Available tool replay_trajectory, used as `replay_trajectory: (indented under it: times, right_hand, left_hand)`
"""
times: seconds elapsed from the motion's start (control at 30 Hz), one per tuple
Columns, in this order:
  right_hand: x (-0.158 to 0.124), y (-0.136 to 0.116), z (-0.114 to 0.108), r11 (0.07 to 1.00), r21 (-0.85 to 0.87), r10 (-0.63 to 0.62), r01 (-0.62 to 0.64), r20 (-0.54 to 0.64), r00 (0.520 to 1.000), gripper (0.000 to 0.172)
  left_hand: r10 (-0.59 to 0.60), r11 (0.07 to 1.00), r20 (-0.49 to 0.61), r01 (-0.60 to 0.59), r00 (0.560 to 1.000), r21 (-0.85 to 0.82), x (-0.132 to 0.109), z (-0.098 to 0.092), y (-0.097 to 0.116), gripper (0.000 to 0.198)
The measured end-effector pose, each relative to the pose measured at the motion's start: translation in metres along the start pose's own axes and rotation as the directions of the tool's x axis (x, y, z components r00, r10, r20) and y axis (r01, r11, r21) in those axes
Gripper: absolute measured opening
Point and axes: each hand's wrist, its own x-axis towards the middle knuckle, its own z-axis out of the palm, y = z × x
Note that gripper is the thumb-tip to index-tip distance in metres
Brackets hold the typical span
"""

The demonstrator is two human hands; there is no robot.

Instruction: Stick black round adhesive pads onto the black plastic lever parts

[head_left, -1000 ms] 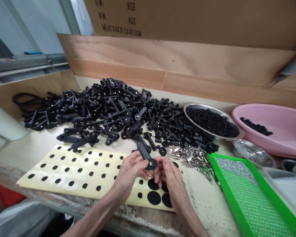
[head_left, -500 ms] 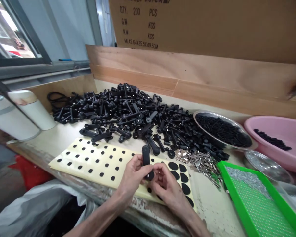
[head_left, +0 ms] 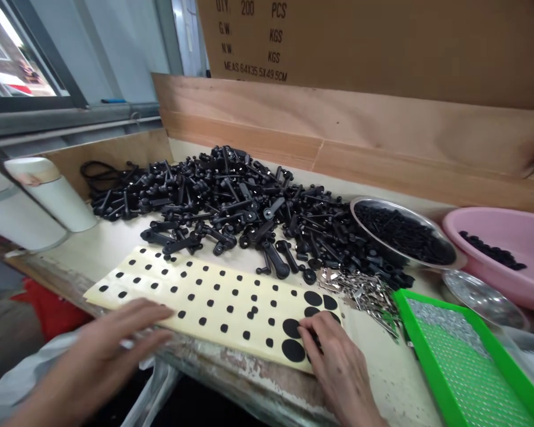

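A pale yellow sheet lies along the table's front edge, bearing rows of small black dots and larger black circles and half-circles at its right end. My right hand rests over that right end, fingers bent, with index finger and thumb at a large black round sticker. Whatever lies between those fingertips is hidden. Off the sheet's left front edge, my left hand is blurred, fingers stretched and holding nothing. Behind the sheet spreads a big heap of black crank handles; one crank handle lies close to the sheet.
Loose metal pieces lie right of the sheet, beside a green tray of small silver parts. A steel bowl of black rods and a pink basin stand behind. Two white flasks stand left. Wooden boards border the back.
The black crank handle that both hands held is out of them. My left hand has moved left and opened; my right hand has shifted right onto the large round stickers.
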Motion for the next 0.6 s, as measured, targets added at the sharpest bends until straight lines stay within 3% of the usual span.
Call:
replay_trajectory:
  times: [0.03, 0.07, 0.17, 0.23, 0.33, 0.6]
  right_hand:
    - [-0.001, 0.0, 0.001, 1.0, 0.013, 0.0, 0.0, -0.01, 1.0, 0.017]
    - [-0.002, 0.0, 0.002, 1.0, 0.03, 0.004, -0.004, -0.021, 1.0, 0.017]
    - [-0.004, 0.002, 0.005, 0.997, 0.071, 0.025, -0.022, -0.041, 0.999, 0.018]
    - [-0.005, 0.002, 0.007, 0.995, 0.086, 0.057, -0.052, -0.053, 0.997, 0.017]
    - [-0.003, 0.0, 0.008, 0.983, 0.156, 0.102, -0.097, -0.021, 0.995, 0.014]
    - [-0.004, 0.003, 0.001, 0.908, 0.415, 0.022, -0.056, 0.085, 0.996, 0.011]
  left_hand:
    - [0.115, 0.986, 0.167, -0.133, 0.979, 0.1, 0.008, 0.028, 0.009, 0.027]
    - [0.21, 0.955, 0.26, -0.255, 0.943, 0.152, 0.015, 0.057, 0.017, 0.032]
    - [0.36, 0.833, 0.433, -0.493, 0.827, 0.25, 0.031, 0.129, 0.032, 0.031]
    - [0.391, 0.773, 0.475, -0.561, 0.788, 0.295, 0.035, 0.156, 0.033, 0.03]
    - [0.406, 0.737, 0.476, -0.587, 0.78, 0.335, 0.035, 0.167, 0.026, 0.034]
    - [0.377, 0.736, 0.495, -0.578, 0.783, 0.353, 0.03, 0.16, 0.025, 0.035]
